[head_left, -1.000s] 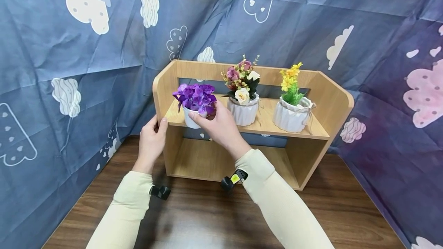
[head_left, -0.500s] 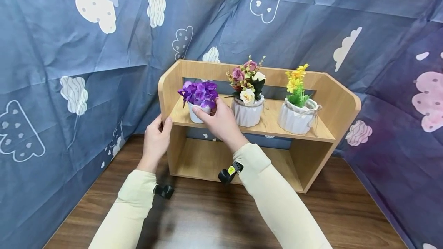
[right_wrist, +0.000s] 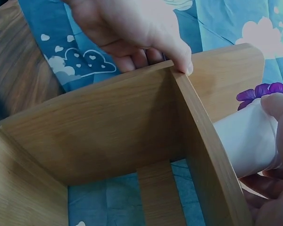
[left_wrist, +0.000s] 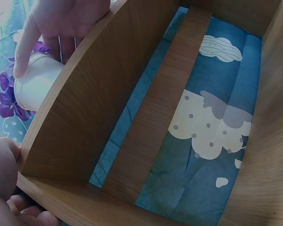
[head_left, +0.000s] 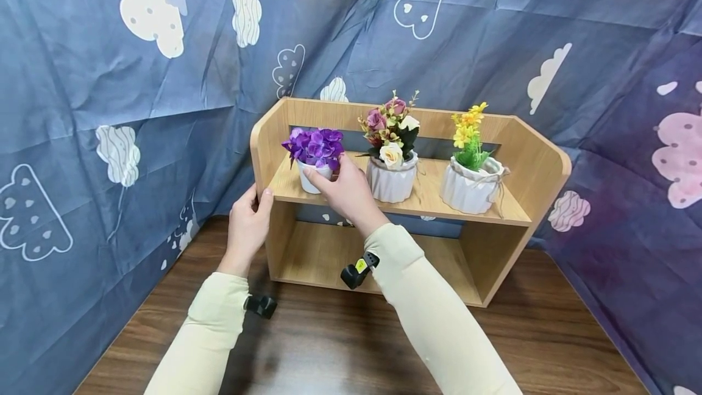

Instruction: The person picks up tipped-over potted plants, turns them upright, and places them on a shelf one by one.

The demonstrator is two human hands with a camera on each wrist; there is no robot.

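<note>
My right hand [head_left: 353,191] pinches a small white flowerpot [head_left: 311,180] with purple artificial flowers [head_left: 315,146], thumb at the front and fingers round the right side. The pot stands upright at the left end of the upper board of a wooden shelf [head_left: 329,255], close to its front edge. My left hand [head_left: 248,221] grips the shelf's left side panel at that board's height. In the right wrist view its thumb [right_wrist: 181,59] presses the front edge, its other fingers on the outer side. The left wrist view shows the white pot [left_wrist: 35,82] past the upper board.
To the right on the upper board stand a ribbed white pot [head_left: 392,180] with pink and cream roses and another white pot [head_left: 470,188] with yellow flowers. The shelf stands on a dark wood table [head_left: 329,346]. Blue cloud-print cloth [head_left: 181,78] hangs behind and at both sides.
My right hand has moved the purple-flowered pot back from over the front edge onto the upper board. My left hand keeps its grip on the side panel. The head view has shifted slightly.
</note>
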